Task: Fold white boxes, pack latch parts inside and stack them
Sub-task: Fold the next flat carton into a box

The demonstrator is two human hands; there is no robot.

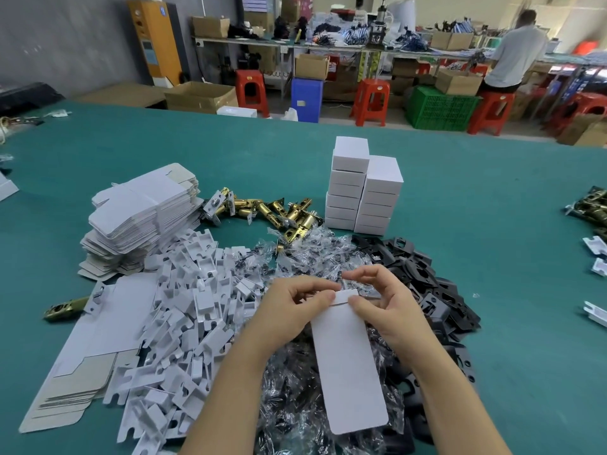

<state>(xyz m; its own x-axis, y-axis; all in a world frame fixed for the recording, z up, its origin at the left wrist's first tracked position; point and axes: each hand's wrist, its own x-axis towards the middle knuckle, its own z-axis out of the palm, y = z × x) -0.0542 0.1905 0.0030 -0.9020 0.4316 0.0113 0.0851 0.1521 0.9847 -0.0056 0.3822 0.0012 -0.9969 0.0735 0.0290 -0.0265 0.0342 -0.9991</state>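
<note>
The box blank [349, 362], a flat white card strip, is held low in the middle of the view, its long axis running from 6 o'clock up to 12, above the piled parts. Both hands pinch its far end: the left hand [292, 310] grips the 11 o'clock corner between thumb and curled fingers, and the right hand [382, 302] pinches the 1 o'clock corner, where a small flap looks to be mid-fold. The near end hangs free.

The card is likely light and stiff along its panels but weak at the creases, so it should bend cleanly only on the scored lines; taking hold close to a crease, as here, suits it. Pressing mid-panel could dent it, and its smooth face may slip under dry fingers.

Beneath the blank lie clear bags [315, 257] of small parts. At 9 o'clock is a heap of white inserts [184, 310]; at 3 o'clock, black plates [423, 277]. Brass latches [279, 213] lie at 12 o'clock, with finished boxes [363, 188] stacked in two columns just beyond at 1 o'clock. A pile of unfolded blanks [144, 221] sits at 10 o'clock, more flat blanks [88, 349] at 8, all on the green tabletop [492, 198].
</note>
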